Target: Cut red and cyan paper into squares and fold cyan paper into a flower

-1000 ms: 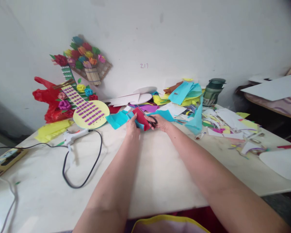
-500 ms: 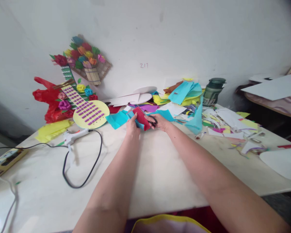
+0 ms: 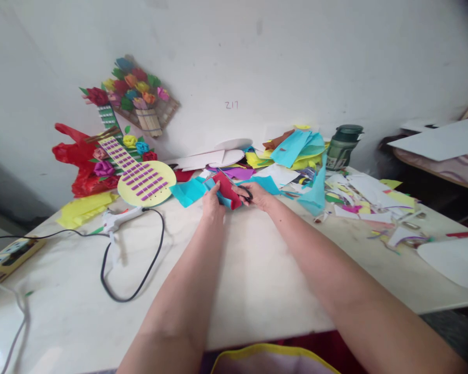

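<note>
Between my hands is a folded piece of red paper with a light blue layer along its lower left side. My left hand is closed on its left edge, thumb on top. My right hand grips black-handled scissors at the paper's right side. The blades lie partly behind the red paper, so I cannot tell how far apart they are. Turquoise paper lies on the table to the left of my hands, and more of it shows behind my right hand.
At left lie a white glue gun with a looped black cord and a yellow paper guitar. Paper flowers lean on the wall. Coloured sheets, a dark green bottle and paper scraps line the right.
Almost nothing differs. The scissor handles look slightly closer together in my right hand; my left hand and the paper stay in place.
</note>
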Motion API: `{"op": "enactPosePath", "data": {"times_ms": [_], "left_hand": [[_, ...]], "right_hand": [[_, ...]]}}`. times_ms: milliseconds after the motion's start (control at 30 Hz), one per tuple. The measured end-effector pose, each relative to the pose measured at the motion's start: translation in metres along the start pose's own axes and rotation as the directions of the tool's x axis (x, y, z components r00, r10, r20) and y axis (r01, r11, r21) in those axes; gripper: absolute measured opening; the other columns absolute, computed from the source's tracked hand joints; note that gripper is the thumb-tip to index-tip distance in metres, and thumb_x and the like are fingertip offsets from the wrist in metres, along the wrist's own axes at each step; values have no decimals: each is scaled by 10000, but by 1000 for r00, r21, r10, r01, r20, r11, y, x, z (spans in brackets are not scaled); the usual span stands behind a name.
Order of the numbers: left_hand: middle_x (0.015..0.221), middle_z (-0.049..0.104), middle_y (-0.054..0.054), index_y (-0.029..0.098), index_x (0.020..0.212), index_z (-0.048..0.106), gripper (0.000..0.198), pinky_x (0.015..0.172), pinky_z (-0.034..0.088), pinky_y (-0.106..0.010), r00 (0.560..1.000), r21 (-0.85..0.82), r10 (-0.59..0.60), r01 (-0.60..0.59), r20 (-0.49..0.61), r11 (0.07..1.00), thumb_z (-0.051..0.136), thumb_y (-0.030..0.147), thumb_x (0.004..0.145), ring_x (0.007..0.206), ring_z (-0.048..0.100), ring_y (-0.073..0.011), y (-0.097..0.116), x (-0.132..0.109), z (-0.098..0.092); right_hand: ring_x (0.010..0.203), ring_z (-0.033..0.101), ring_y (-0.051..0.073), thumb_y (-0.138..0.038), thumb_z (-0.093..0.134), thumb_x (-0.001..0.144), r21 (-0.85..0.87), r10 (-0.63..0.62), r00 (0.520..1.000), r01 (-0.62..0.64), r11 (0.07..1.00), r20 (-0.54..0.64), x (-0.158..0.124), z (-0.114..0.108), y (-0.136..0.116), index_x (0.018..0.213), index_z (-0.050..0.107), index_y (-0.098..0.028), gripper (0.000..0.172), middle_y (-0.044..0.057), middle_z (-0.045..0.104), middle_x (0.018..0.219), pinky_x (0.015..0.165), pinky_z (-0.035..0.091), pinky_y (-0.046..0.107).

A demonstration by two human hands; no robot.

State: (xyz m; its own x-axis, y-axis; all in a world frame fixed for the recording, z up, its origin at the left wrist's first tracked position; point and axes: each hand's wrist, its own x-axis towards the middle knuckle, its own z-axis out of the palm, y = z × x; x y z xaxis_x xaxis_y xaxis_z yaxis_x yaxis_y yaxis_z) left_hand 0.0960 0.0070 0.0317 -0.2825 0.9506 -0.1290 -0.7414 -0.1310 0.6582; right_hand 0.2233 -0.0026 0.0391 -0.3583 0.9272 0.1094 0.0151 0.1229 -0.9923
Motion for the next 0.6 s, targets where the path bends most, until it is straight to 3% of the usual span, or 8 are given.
{"op": "enactPosePath", "data": {"times_ms": [200,433,600], "left_hand": [[708,657,-36,160,749,556,127,707,520,-311,1000,5,1,-1,-9,1000,630,104,663,713,647,-182,0,2,-1],[776,670,-45,165,791,570,160,733,519,-307,999,0,3,-3,39,1000,640,114,656,783,650,-186,-2,4,-4],[793,676,-58,151,807,579,174,754,515,-320,995,5,-9,9,95,1000,641,122,648,775,653,-190,-2,3,-5]], "right_hand": [[333,360,34,-432,690,625,-18,-8,999,7,1000,-31,0,2,1,550,469,-158,360,-61,447,430,335,278,176],[339,448,65,-560,582,692,-9,33,999,-33,999,43,-2,-3,-1,597,494,-155,425,-12,526,478,305,209,180],[331,433,61,-555,586,692,-4,10,999,-10,1000,30,-3,-3,-2,601,496,-152,423,-23,512,455,323,244,182]]}}
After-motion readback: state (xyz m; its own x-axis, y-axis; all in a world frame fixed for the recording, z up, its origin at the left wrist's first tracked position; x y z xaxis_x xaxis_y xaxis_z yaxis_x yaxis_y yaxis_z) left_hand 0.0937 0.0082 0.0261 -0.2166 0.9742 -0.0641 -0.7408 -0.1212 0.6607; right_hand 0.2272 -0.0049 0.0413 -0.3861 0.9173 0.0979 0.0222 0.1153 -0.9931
